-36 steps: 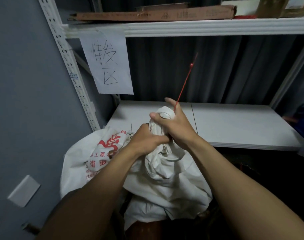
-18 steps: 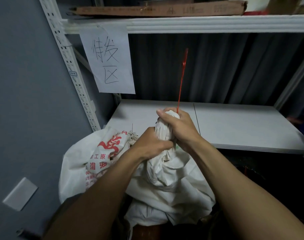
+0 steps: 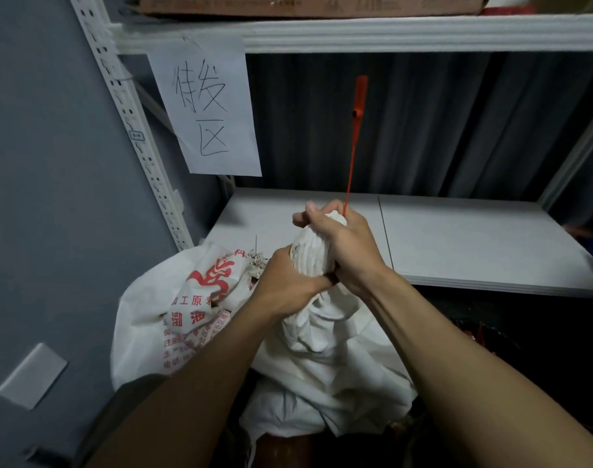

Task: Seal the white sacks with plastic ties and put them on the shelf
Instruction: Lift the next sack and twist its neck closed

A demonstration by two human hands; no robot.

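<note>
A white sack (image 3: pixel 325 373) stands in front of me with its mouth bunched into a twisted neck. My right hand (image 3: pixel 345 244) grips the top of that neck, and a red plastic tie (image 3: pixel 354 140) sticks straight up from the same fist. My left hand (image 3: pixel 288 282) grips the neck just below. Behind it to the left leans a second white sack (image 3: pixel 173 305) with red print. The white shelf (image 3: pixel 474 244) lies just beyond the hands.
A paper sign (image 3: pixel 207 106) with handwritten characters hangs from the upper shelf (image 3: pixel 389 32). The perforated shelf upright (image 3: pixel 136 140) runs down the left beside a grey wall. A dark curtain backs the shelf. Dark floor lies under the shelf at right.
The red tie swung from leaning right to nearly upright. Both hands shifted slightly right and lower on the sack's neck, keeping their hold.
</note>
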